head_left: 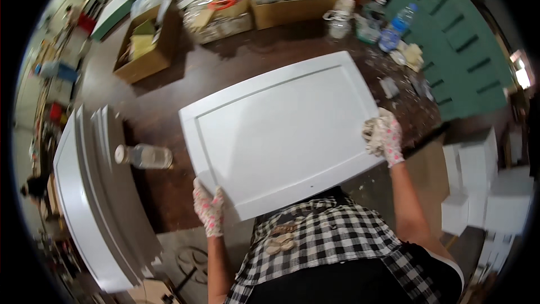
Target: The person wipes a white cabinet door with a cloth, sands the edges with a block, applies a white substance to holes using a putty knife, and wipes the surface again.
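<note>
White panel door [281, 135] held between both gloved hands, over the near edge of the dark worktop [225, 67]. Left hand [208, 208] clamps its near corner, fingers curled under; right hand [385, 137] grips the far right edge, with a rag [371, 129] bunched in the same grip. A hold at opposite sides likely keeps the wide panel level. Just left of my left fingers lies a clear bottle [144, 156]; beyond it more white panels [84, 191] stand stacked. Cardboard boxes [147, 45] crowd the far side.

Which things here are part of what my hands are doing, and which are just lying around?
In hand: white panel door, left hand, right hand with rag.
Lying about: clear bottle, cardboard boxes, blue-capped bottle, stacked white panels.
</note>
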Motion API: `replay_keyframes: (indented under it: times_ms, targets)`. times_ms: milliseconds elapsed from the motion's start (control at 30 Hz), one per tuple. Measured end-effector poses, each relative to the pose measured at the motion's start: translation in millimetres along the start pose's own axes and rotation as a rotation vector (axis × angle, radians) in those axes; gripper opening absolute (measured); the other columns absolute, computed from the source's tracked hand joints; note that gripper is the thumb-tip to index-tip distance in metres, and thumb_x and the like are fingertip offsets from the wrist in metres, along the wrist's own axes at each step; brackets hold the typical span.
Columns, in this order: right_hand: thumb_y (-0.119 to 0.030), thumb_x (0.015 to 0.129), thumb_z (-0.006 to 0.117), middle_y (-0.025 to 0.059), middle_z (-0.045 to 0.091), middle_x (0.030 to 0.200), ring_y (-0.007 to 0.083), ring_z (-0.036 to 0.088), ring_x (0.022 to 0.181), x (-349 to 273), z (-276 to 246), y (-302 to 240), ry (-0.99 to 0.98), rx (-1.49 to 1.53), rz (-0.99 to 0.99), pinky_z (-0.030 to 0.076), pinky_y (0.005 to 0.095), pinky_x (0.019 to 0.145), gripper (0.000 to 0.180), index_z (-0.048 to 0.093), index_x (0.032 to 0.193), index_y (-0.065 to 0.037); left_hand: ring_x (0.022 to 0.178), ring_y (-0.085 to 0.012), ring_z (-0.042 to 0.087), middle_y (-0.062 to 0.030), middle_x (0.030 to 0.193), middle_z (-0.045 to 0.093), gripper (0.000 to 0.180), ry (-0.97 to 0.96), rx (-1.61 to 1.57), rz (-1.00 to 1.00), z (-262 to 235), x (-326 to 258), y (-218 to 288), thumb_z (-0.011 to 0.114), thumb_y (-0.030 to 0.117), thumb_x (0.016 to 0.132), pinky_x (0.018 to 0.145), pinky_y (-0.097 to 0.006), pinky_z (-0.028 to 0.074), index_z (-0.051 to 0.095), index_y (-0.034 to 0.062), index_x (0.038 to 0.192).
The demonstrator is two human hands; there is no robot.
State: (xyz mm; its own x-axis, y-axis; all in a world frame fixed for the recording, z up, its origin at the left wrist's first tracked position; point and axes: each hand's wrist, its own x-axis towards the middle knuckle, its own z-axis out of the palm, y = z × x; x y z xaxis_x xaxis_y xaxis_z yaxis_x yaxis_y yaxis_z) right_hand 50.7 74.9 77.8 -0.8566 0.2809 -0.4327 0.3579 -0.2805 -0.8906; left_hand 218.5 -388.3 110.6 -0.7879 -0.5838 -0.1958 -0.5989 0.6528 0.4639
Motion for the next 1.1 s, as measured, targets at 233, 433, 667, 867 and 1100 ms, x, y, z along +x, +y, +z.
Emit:
replay_keyframes:
  times_ms: [233, 433, 667, 867, 1100]
  targets:
    - [-0.013, 0.085, 0.059, 0.0087, 0.066, 0.111, 0.0204, 0.063, 0.1, 22.9, -34.4, 23.7, 0.144, -0.709, -0.324, 0.049, 0.0316, 0.088, 0.036, 0.059, 0.12, -0.004, 0.125, -0.0341, 0.045, -0.0199, 0.136, 0.047, 0.071, 0.045, -0.024, 0.056, 20.9, 3.5, -21.0, 0.07, 0.025, 0.081, 0.105, -0.04, 0.035, 0.038, 0.0011, 0.14]
    - [-0.009, 0.089, 0.055, 0.0096, 0.06, 0.117, 0.017, 0.059, 0.103, 18.4, -22.9, -11.7, 0.001, -0.139, -0.35, 0.048, 0.0287, 0.091, 0.036, 0.054, 0.124, -0.002, 0.131, -0.0312, 0.037, -0.0186, 0.142, 0.038, 0.066, 0.194, -0.193, 0.359, 19.8, 5.3, 40.8, 0.068, 0.014, 0.083, 0.103, -0.041, 0.038, 0.038, 0.001, 0.14]
    - [-0.028, 0.088, 0.063, 0.0124, 0.047, 0.135, 0.0236, 0.055, 0.112, -16.9, 67.4, -38.1, -0.779, -0.074, -0.456, 0.051, 0.0259, 0.088, 0.065, 0.035, 0.142, -0.007, 0.125, -0.028, 0.046, -0.0173, 0.142, 0.038, 0.079, -0.564, -1.183, 0.284, 108.7, -19.0, 229.4, 0.062, 0.016, 0.084, 0.091, -0.036, 0.051, 0.018, 0.005, 0.148]
    - [-0.019, 0.086, 0.065, 0.0153, 0.055, 0.123, 0.0294, 0.053, 0.114, 69.9, -25.0, -45.7, -0.056, -0.697, -0.816, 0.043, 0.0388, 0.099, 0.04, 0.055, 0.122, -0.004, 0.096, -0.0165, 0.06, -0.0083, 0.112, 0.06, 0.051, -0.427, -1.223, 0.164, 127.7, 15.4, 236.4, 0.055, -0.001, 0.076, 0.084, -0.029, 0.052, 0.049, -0.0003, 0.127]
    - [-0.02, 0.082, 0.068, 0.0108, 0.054, 0.127, 0.0308, 0.046, 0.121, 134.2, -51.4, -27.1, -0.001, -1.226, -0.694, 0.041, 0.041, 0.101, 0.044, 0.056, 0.123, -0.01, 0.114, -0.0188, 0.05, -0.0098, 0.122, 0.053, 0.054, -0.104, -0.623, 0.503, 125.1, 142.4, 226.7, 0.053, -0.003, 0.081, 0.096, -0.029, 0.043, 0.048, 0.0061, 0.133]
